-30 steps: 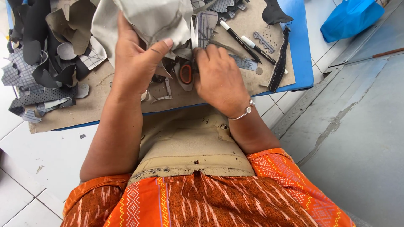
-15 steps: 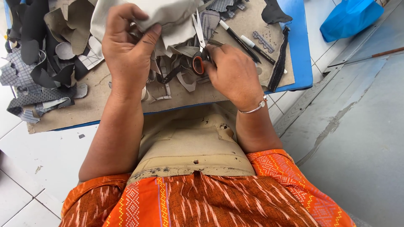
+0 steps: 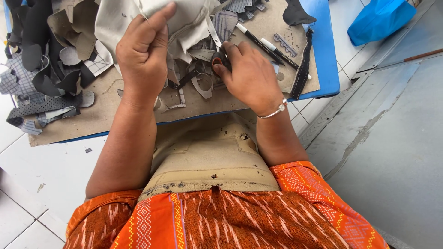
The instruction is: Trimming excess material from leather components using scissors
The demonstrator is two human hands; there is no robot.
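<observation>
The fingers (image 3: 159, 20) of the left hand (image 3: 143, 57) were pinched shut on a fold of beige cloth (image 3: 184, 18), which was held lifted over the board (image 3: 115, 115), while the right hand (image 3: 251, 76) was closed around the orange-handled scissors (image 3: 217, 57), whose blades were pointed up at the cloth's edge. A cutting step was judged to be in hand, with the cloth kept taut for trimming; dark and grey scraps (image 3: 41, 69) were heaped to the left, and two pens (image 3: 263, 44) were lying just beyond the right hand. For a next cut, the blades would have to be lined up with the edge and the cloth kept steady and clear of the pinching fingers.
</observation>
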